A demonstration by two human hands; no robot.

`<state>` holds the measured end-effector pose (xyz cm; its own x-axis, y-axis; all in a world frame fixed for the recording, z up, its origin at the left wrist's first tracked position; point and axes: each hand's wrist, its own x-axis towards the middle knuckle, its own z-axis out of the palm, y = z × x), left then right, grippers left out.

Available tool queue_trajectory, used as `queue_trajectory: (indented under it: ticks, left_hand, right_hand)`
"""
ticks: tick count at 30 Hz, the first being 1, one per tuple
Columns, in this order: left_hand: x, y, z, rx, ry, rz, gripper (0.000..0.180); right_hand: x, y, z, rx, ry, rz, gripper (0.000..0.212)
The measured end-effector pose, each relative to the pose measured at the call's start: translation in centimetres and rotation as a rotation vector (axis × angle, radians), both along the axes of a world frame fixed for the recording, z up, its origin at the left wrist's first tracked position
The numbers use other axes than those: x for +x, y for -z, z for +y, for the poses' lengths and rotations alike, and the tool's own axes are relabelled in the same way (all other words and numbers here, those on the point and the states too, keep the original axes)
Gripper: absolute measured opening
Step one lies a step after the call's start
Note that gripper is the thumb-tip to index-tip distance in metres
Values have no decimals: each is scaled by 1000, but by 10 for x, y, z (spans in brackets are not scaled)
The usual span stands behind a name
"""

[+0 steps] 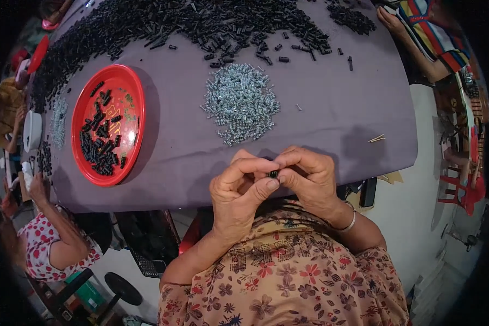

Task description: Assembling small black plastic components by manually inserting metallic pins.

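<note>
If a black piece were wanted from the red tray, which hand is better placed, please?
Likely the left hand: it is nearer the red tray, with the right hand farther across.

A table (179, 117) spread with a grey-purple cloth occupies the upper and central field, its straight edges bowed by the wide lens. To the right lies a pale, smooth floor (418, 136), with a red chair (452, 180) near the rim of the view. At lower left, a dark perforated crate (142, 247) stands below the table edge; farther left are a black disc-shaped fixture (124, 288) and a green box (89, 293). Soft-edged shadows fall on the cloth. Detail toward the dark periphery is too small to resolve.
</note>
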<state>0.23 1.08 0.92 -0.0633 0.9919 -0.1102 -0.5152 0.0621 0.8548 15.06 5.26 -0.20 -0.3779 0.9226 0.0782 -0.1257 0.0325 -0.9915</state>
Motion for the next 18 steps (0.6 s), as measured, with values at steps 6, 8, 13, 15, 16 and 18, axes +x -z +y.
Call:
queue_trajectory:
  ticks: [6, 8, 13, 15, 16, 18]
  left_hand:
    - [-2, 4, 1, 28, 17, 66, 17]
    - [-4, 7, 3, 30, 19, 73, 16]
    - [0, 10, 1, -136, 61, 50, 15]
    - [2, 10, 1, -191, 110, 46, 16]
    - [3, 10, 1, -212, 117, 46, 17]
    - [4, 10, 2, -234, 133, 46, 19]
  right_hand:
    - [4, -11, 4, -117, -68, -9, 16]
    - [11, -11, 13, -64, -54, -208, 15]
    - [43, -5, 46, 230, 300, -727, 12]
    - [47, -4, 53, 251, 327, -772, 12]
    - [48, -3, 57, 272, 349, -815, 13]
    - [44, 3, 61, 353, 338, -811, 14]
